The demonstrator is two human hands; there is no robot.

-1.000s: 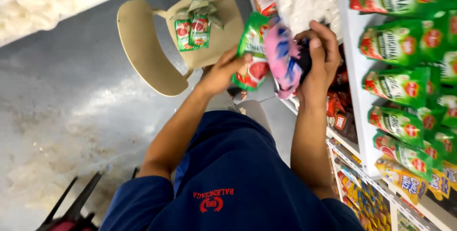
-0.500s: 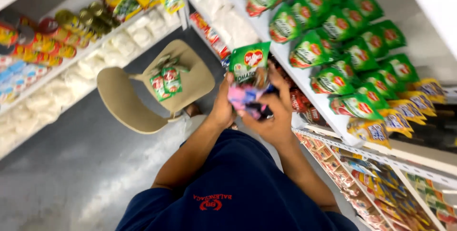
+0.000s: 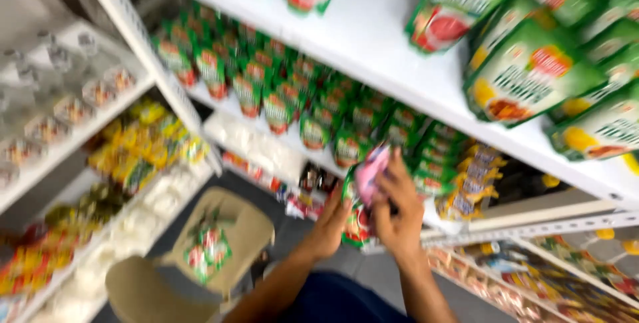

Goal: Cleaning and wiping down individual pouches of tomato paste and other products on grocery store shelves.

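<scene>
My left hand (image 3: pixel 331 225) grips a green pouch with a red picture (image 3: pixel 355 220) from its left side, held up before the shelves. My right hand (image 3: pixel 399 210) presses a pink cloth (image 3: pixel 370 172) against the pouch's upper part. Both hands are close together in front of a white shelf (image 3: pixel 373 43) filled with rows of similar green pouches (image 3: pixel 526 73). The picture is blurred by motion.
A beige plastic chair (image 3: pixel 246 230) stands on the grey floor at the lower left, with a few green pouches (image 3: pixel 208 250) lying on its seat. Shelves at the left (image 3: pixel 73 136) carry yellow packets and clear jars. Lower shelves at the right (image 3: pixel 566 283) hold more packets.
The view has swung upward toward the shelves. Both hands have risen with the green pouch and pink cloth, from near the chair to the level of the stocked shelf.
</scene>
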